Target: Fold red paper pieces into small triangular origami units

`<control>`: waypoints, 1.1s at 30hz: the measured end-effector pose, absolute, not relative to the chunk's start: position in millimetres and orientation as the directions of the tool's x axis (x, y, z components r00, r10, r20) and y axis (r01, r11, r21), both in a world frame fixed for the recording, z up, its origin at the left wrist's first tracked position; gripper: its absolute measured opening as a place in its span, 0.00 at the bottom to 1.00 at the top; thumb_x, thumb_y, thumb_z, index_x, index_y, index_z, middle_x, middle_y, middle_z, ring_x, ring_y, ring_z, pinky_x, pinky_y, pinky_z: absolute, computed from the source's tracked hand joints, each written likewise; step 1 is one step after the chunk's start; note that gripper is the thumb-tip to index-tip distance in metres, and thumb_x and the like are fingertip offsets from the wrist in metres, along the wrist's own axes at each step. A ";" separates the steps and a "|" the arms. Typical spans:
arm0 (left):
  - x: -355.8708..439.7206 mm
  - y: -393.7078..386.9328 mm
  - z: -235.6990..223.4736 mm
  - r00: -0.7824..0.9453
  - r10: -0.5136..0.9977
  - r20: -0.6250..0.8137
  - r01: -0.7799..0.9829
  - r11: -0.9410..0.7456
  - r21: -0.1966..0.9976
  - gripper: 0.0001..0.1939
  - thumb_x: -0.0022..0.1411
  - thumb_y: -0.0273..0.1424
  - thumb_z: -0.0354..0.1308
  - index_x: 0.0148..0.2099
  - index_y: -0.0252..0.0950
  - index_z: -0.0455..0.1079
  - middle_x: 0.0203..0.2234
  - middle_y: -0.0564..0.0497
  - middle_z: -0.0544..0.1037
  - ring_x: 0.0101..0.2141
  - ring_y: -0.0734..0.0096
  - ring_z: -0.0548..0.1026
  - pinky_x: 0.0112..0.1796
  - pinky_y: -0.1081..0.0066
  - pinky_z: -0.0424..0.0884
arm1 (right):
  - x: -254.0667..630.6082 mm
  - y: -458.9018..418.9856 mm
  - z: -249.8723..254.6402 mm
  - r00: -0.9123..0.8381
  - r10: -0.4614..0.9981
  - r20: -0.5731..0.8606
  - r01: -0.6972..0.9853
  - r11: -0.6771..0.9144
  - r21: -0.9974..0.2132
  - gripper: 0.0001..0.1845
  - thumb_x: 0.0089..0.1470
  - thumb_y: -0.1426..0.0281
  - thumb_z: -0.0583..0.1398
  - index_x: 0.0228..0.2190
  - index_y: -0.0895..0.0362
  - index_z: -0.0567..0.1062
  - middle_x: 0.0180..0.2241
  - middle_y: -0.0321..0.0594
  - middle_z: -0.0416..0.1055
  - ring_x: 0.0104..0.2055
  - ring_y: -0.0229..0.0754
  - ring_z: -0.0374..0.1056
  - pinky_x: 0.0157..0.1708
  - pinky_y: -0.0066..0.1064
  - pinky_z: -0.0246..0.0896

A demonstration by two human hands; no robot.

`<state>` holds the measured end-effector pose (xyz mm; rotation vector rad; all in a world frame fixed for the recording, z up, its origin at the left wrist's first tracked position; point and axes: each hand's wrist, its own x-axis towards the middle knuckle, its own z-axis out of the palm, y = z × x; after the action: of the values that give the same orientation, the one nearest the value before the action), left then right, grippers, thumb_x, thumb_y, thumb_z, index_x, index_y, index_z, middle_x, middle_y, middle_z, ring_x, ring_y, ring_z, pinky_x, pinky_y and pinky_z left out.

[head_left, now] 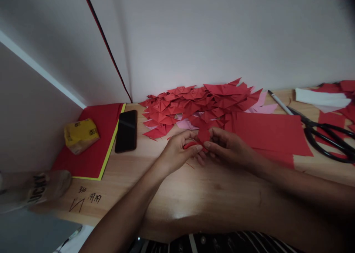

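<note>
Between my two hands is a small piece of red paper [203,135], partly folded and raised just above the table. My left hand [180,149] pinches its left part, the thumb lying on top. My right hand [226,145] grips its right side between thumb and fingers. The fingers hide much of its shape. Right behind my hands lies a heap of folded red paper pieces [191,101] with pointed tips, some pink ones among them. A stack of red paper sheets [271,131] lies beyond my right forearm.
Black-handled scissors [327,134] and a pen [280,102] lie at the right, near a white folded strip [321,97]. At the left are a phone [126,131], a yellow packet [81,134] on red sheets [91,166], and a clear bottle [52,190]. A wall [222,34] stands behind.
</note>
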<state>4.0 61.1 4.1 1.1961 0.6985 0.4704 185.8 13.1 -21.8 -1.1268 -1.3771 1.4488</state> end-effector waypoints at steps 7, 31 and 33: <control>-0.6 62.1 5.3 0.739 0.574 -0.352 0.102 0.422 0.901 0.18 0.56 0.39 0.65 0.40 0.31 0.67 0.26 0.47 0.80 0.24 0.71 0.79 0.22 0.79 0.68 | 186.5 11.8 -22.7 -0.283 0.958 -0.054 0.027 -0.048 -0.998 0.14 0.60 0.60 0.59 0.29 0.55 0.65 0.22 0.31 0.65 0.20 0.31 0.60 0.19 0.25 0.53; -2.9 63.2 4.8 0.689 0.678 -0.256 0.019 0.337 0.941 0.13 0.59 0.33 0.62 0.37 0.34 0.60 0.26 0.49 0.80 0.24 0.68 0.80 0.25 0.75 0.73 | 187.9 16.7 -17.4 -0.273 0.957 -0.095 0.032 -0.090 -0.995 0.17 0.57 0.55 0.61 0.29 0.55 0.66 0.21 0.30 0.64 0.20 0.31 0.58 0.18 0.24 0.51; -4.0 64.7 4.1 0.642 0.724 -0.252 0.029 0.306 0.951 0.13 0.57 0.32 0.65 0.35 0.32 0.63 0.24 0.50 0.79 0.24 0.70 0.80 0.24 0.78 0.71 | 189.0 16.6 -17.9 -0.277 0.956 -0.098 0.048 -0.088 -0.995 0.17 0.58 0.56 0.60 0.29 0.55 0.65 0.21 0.30 0.64 0.20 0.31 0.57 0.18 0.24 0.51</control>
<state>-4.0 64.7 4.1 1.1861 0.7695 0.5254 189.0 16.6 -17.9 -1.1584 -1.3965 1.4717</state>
